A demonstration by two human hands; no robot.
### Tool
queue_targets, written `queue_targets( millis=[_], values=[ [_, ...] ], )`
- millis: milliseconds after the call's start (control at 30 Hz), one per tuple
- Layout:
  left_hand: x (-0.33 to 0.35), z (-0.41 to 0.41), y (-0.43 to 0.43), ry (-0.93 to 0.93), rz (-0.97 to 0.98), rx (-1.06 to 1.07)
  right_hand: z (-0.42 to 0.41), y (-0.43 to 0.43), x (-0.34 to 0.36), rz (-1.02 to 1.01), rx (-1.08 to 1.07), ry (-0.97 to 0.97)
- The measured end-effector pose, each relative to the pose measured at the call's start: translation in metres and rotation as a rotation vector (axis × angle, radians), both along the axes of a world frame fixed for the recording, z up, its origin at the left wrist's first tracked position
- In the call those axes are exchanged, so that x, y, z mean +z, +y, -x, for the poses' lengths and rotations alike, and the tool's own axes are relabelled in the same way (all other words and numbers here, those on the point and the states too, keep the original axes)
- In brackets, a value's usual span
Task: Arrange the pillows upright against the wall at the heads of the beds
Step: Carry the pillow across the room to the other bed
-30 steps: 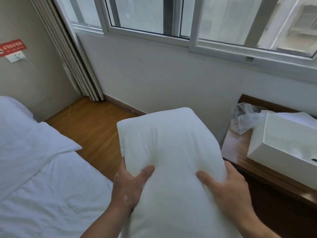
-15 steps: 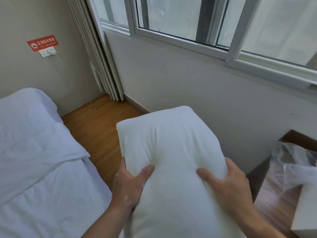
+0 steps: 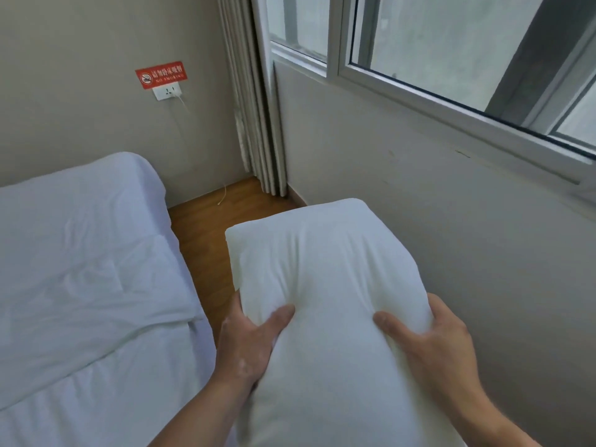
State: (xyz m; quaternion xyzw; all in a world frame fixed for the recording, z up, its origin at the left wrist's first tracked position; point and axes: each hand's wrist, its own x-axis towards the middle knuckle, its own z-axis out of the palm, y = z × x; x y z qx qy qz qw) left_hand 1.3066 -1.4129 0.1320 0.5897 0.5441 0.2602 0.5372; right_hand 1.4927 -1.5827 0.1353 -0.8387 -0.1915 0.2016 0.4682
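I hold a plump white pillow [image 3: 325, 285] out in front of me, above the strip of wooden floor between the bed and the window wall. My left hand [image 3: 248, 343] grips its left side with the thumb pressed into the top. My right hand [image 3: 432, 343] grips its right side the same way. A bed [image 3: 80, 285] with white bedding fills the left of the view, its head end against the beige wall [image 3: 80, 91]. A white rounded mound [image 3: 96, 182], perhaps another pillow under the cover, lies at that head end.
A wooden floor strip [image 3: 206, 246] runs between the bed and the window wall [image 3: 419, 204]. Folded curtains [image 3: 254, 124] hang in the corner. A red no-smoking sign [image 3: 160, 74] and a socket [image 3: 167, 91] with a cable sit on the beige wall. A window [image 3: 451, 53] is at upper right.
My view has swung left: the wooden bedside table with the tissue box and plastic bag left the frame, and more of the bed and head wall came in. My grip on the pillow is unchanged.
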Motion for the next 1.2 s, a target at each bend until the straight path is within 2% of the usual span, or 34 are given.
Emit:
queue_targets(
  millis=[500,833,1200],
  values=[
    [0.008,-0.080,0.225,0.055,-0.060,0.445,-0.139,0.319,0.008,-0.027,0.490,0.049],
    [-0.007,-0.069,0.380,0.084,-0.037,0.602,-0.135,0.517,-0.008,0.014,0.618,0.032],
    [-0.004,-0.031,0.599,0.066,-0.068,0.624,-0.095,0.740,0.009,0.015,0.660,0.006]
  ],
)
